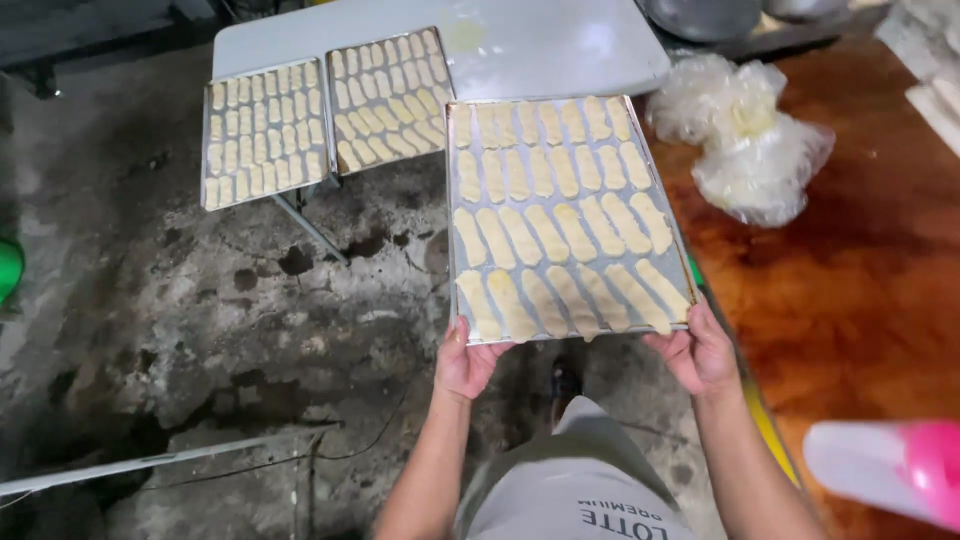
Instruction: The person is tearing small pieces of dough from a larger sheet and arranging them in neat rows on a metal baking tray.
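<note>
above a rough, stained concrete floor [200, 320], left hand [466, 362] and right hand [700, 352] with fingers curled tight on the near corners of a flat metal baking tray [455, 215], carrying rows of pale, soft dough fingers [550, 235]. risk: tilting could slide dough off.

Small bakery workshop: 3 dough-filled baking trays [566, 215], rough concrete floor [200, 300].

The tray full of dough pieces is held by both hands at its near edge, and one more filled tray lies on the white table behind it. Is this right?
Not quite. The head view shows two more filled trays on the white table, not one. The held tray is indeed gripped at its near edge by the left hand and right hand.
</note>
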